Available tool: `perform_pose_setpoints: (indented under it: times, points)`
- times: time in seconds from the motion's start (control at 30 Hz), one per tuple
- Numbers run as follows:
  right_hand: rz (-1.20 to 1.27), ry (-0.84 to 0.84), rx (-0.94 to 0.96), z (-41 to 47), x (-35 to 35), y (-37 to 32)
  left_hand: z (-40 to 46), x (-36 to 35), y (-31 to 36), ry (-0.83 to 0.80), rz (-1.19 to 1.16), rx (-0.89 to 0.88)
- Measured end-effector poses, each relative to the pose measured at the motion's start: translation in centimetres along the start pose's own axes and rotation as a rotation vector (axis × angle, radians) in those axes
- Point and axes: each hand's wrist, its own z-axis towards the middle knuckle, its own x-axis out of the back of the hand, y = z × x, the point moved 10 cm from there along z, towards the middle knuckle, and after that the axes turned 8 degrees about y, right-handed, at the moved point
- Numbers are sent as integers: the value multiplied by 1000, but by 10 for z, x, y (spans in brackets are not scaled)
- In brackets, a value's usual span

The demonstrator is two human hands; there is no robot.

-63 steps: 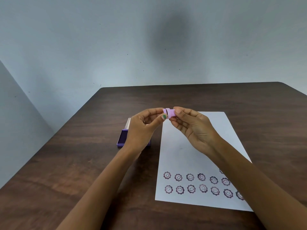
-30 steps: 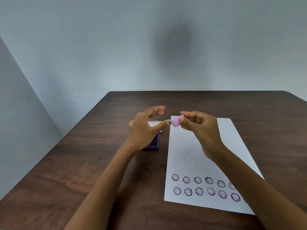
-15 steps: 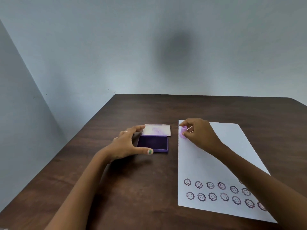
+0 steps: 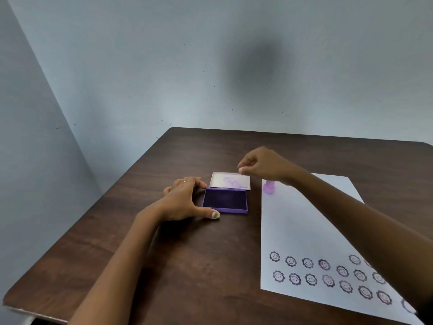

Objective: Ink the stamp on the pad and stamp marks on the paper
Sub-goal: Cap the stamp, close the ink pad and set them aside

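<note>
The purple ink pad (image 4: pixel 225 200) lies open on the table, its white lid (image 4: pixel 230 180) folded flat behind it. My left hand (image 4: pixel 181 200) spans the pad's left side, with the thumb at the front edge and the fingers at the back corner. My right hand (image 4: pixel 262 165) hovers over the lid's far edge with thumb and forefinger pinched together there. The small pink stamp (image 4: pixel 269 187) stands by itself on the top left corner of the white paper (image 4: pixel 302 221), free of both hands. Two rows of smiley flower marks (image 4: pixel 311 270) run along the paper's near edge.
The dark wooden table (image 4: pixel 187 266) reaches to a pale wall at the back and left. Its near left corner and left edge are in view. My right forearm crosses over the right half of the paper.
My right hand set the stamp down on the paper's corner, let go, and moved left to the lid's far edge. My left hand dropped from the stamp to the pad's left side.
</note>
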Motion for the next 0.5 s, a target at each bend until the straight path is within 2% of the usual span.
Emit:
perform_pose_setpoints:
  times: [0.17,0.5]
  points:
    - [-212,-61,-17,22,-27,11,0,1,0,8,-5,-4]
    - [-385,51,44,28,-28,8,1,1,0,20,20,-3]
